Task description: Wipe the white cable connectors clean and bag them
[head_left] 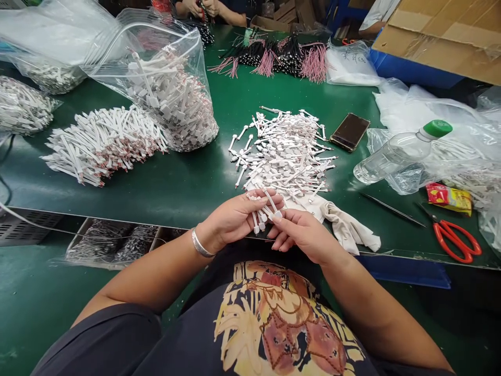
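My left hand (235, 216) is closed around a small bunch of short white cables with connector ends (259, 218) at the table's front edge. Beside it, my right hand (299, 230) pinches the connector end of one white cable (270, 201) that lies across the bunch. Just beyond both hands spreads a loose pile of the same white cables (291, 149). Under the near side of that pile lies a whitish cloth (348, 227), to the right of my right hand.
At left are a stacked cable heap (105, 141) and a full clear bag (176, 99). On the right are a phone (349, 131), a bottle (395, 156), tweezers (393, 210) and red-handled scissors (456, 240). Black and pink wires (274, 57) lie at the back, near another person's hands (201, 8).
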The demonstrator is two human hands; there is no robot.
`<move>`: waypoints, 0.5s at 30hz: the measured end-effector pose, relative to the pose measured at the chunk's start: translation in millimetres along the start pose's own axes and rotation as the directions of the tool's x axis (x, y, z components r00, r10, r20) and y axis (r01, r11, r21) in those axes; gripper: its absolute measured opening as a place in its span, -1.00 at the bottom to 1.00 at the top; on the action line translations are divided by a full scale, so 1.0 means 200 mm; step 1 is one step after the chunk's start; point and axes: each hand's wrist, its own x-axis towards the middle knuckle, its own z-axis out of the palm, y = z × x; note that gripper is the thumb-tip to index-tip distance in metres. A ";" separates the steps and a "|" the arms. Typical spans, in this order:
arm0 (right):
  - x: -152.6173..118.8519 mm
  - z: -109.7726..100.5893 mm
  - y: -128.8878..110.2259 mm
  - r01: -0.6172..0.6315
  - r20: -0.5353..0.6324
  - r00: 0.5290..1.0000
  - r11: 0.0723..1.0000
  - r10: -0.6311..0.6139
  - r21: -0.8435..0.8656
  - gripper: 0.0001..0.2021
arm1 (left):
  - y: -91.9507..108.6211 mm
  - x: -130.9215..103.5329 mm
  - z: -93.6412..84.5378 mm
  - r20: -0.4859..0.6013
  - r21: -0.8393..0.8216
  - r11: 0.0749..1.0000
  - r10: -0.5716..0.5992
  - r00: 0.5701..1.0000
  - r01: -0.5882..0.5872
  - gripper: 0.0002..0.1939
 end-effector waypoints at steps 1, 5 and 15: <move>-0.03 -0.01 0.01 -0.007 -0.007 1.000 1.000 0.007 0.012 -0.69 | 0.01 0.00 0.00 0.008 0.033 0.999 0.020 1.000 -0.020 -0.81; -0.13 -0.02 0.08 -0.101 0.123 0.990 0.972 0.076 0.212 -0.51 | 0.05 -0.03 0.02 0.107 0.415 0.868 0.252 0.962 -0.273 -0.82; -0.06 0.02 0.36 -0.282 0.459 0.888 0.754 -0.028 0.593 -0.40 | -0.13 -0.07 -0.08 0.695 0.716 0.019 -0.109 0.711 -0.698 -0.57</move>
